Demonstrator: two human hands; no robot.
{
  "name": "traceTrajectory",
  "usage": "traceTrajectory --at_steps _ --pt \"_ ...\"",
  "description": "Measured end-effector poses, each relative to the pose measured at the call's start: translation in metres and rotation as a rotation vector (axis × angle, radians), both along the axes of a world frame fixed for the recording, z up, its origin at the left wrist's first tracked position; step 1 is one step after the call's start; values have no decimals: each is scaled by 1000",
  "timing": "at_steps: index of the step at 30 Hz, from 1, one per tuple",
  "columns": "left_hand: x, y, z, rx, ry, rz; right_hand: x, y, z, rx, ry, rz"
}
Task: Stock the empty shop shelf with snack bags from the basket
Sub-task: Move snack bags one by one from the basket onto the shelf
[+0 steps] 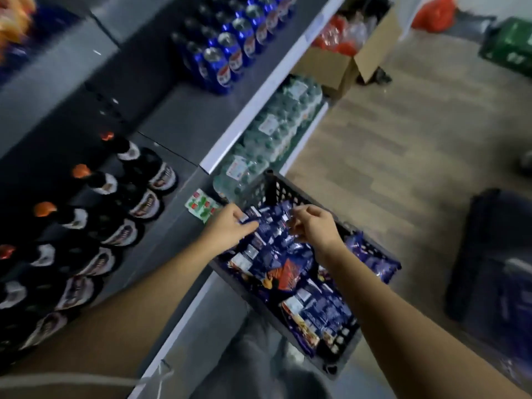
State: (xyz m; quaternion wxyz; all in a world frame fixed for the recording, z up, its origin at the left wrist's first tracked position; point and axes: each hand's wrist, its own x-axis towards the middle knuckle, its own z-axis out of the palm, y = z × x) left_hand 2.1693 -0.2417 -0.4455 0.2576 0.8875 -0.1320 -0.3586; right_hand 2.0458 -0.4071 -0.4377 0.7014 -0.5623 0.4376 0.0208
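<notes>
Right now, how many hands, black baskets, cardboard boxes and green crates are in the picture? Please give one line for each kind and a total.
Hands: 2, left hand and right hand, both on snack bags
Black basket: 1
Cardboard box: 1
Green crate: 1
Total: 5
The dark shape on the floor at the right is too blurred to name.

No word reads clean, heavy motion blur. Blue cans (230,53) at the far end of the shelf (178,125): round red-white-blue logo, Pepsi-style, letters smeared. Dark bottles (129,203) along its near end: white-and-brown labels, text illegible. Water bottle packs (276,125) under that shelf: pale labels, unreadable. Sticker (201,207) at the shelf's front edge: red and green pictures, no legible print. Snack bags (276,254) in the basket (290,194): white panels, print too blurred. Green crate (512,47) on the floor (403,139): white marks, unreadable.
</notes>
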Motion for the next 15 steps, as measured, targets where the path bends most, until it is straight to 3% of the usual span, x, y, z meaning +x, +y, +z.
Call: traceTrajectory --at_steps 6,11,15 --pt "8 31 -75 370 -106 -283 1 23 -65 142 155 -50" --pt "17 46 -97 435 -197 -391 12 36 -87 189 244 -68" --pt "28 51 -98 312 -204 -298 19 45 -95 220 258 -40"
